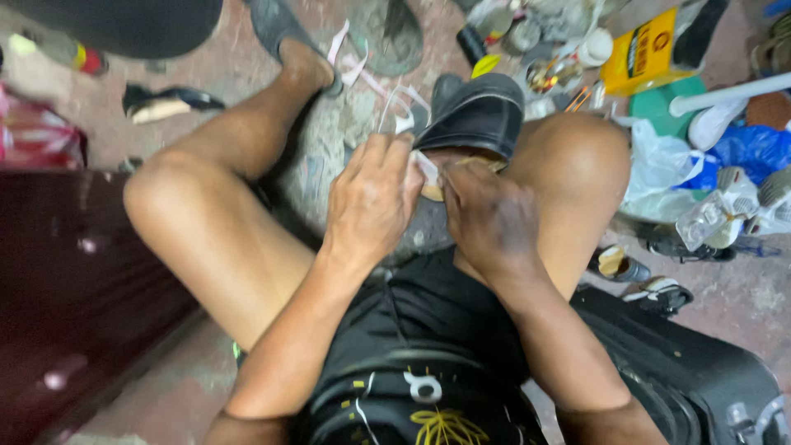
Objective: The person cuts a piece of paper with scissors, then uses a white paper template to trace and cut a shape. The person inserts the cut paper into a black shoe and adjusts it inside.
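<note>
Both hands meet between the seated person's knees: the left hand [371, 202] curls around a pale strip [428, 171], while the right hand [492, 216] pinches the edge of a black shoe [475, 115], seemingly steadying it against the right knee [577, 156]. The shoe's length points away from the body, toward a yellow packet [647, 53] and other clutter on the floor [741, 288].
</note>
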`<state>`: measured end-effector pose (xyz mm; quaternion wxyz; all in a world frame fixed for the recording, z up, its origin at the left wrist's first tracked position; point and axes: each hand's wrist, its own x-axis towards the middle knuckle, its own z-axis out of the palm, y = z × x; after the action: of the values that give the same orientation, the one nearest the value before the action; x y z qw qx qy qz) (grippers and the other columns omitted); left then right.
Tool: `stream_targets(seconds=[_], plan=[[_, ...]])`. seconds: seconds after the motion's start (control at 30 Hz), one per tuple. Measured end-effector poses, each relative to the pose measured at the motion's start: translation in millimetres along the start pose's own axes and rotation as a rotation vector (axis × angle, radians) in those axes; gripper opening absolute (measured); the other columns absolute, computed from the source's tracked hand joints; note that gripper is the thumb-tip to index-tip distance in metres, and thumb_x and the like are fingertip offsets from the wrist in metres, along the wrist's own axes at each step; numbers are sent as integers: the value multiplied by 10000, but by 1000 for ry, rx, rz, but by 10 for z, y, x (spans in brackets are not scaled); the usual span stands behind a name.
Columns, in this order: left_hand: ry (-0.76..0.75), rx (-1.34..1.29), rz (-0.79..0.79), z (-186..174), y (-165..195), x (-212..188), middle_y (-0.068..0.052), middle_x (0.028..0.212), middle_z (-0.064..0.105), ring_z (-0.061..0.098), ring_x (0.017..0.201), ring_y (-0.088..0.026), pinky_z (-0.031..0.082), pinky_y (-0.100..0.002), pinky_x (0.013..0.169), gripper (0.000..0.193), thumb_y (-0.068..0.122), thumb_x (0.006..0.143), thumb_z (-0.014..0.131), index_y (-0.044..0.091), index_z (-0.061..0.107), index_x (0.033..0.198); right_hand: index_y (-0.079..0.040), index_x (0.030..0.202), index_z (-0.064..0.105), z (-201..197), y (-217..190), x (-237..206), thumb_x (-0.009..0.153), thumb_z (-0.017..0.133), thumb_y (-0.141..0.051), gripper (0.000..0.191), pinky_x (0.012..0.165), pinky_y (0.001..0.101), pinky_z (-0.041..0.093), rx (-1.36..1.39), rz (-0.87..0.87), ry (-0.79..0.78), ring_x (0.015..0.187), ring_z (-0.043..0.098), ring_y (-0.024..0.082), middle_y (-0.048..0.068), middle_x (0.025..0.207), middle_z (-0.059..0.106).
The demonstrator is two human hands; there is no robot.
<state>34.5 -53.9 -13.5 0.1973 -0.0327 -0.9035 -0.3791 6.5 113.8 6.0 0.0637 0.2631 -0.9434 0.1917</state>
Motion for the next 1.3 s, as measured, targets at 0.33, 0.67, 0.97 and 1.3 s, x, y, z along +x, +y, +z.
stream_targets(seconds=[0.33,0.67,0.97,1.3], plan=[[-112,-71,-100,105,-205,-239,-191,1013,650,666,918,-401,539,-480,795,200,70,943,645,-6,673,1126,-52,1248,718,30,137,-302,853,646,-107,405,420,427,460,-261,-220,-229,574,656,247,44,1156,737],[-51,-285,-162,-279,122,-385,-201,1176,681,720,1062,-370,584,-393,927,171,79,1035,583,-26,650,1153,-72,1398,484,185,582,-578,1020,591,-575,638,873,390,497,1330,642,228,1002,576,234,112,1270,511],[-195,-495,-339,-364,424,-254,-156,1129,683,733,859,-244,603,-309,768,226,107,1009,602,-35,649,1179,-42,1439,456,666,872,-695,984,603,-619,749,963,395,471,1789,681,-30,1108,562,240,126,1332,517],[-61,-16,293,-846,664,-25,-121,1032,647,678,857,-254,588,-340,688,167,91,952,735,11,703,1096,-10,1485,425,732,888,-796,945,617,-668,872,1062,400,443,1841,654,-146,1225,547,247,142,1400,523]])
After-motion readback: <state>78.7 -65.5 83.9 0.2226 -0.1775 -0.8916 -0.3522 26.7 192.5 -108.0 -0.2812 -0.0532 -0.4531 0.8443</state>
